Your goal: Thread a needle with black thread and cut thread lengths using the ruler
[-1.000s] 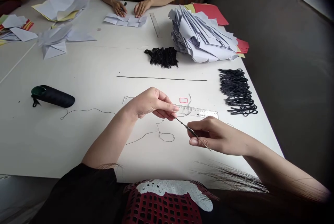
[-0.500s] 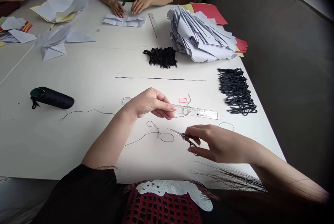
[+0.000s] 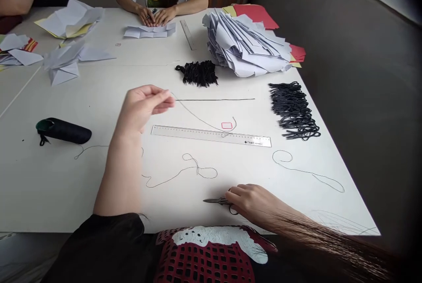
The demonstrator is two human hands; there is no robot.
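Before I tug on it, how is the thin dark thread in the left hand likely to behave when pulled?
The thin dark thread looks very floppy: it sags in a soft curve from the left hand toward the clear ruler. It is probably very light, and the loose thread on the table lies in loops, so it may well tangle.

A: Can the right hand (image 3: 253, 201) go up toward the ruler?
B: Yes, I think it can pass. Only thin thread (image 3: 198, 171) lies flat on the white table (image 3: 59, 186), and the scissors (image 3: 217, 201) lie just at its left side. The transparent ruler (image 3: 211, 136) is lying low.
A: And the left hand (image 3: 145, 107)?
B: It has room above the ruler, but the grey thread (image 3: 201, 118) runs from its fingers. Farther right, the black cord loops (image 3: 293, 111) and the folded white paper pile (image 3: 245, 45) stand in the way.
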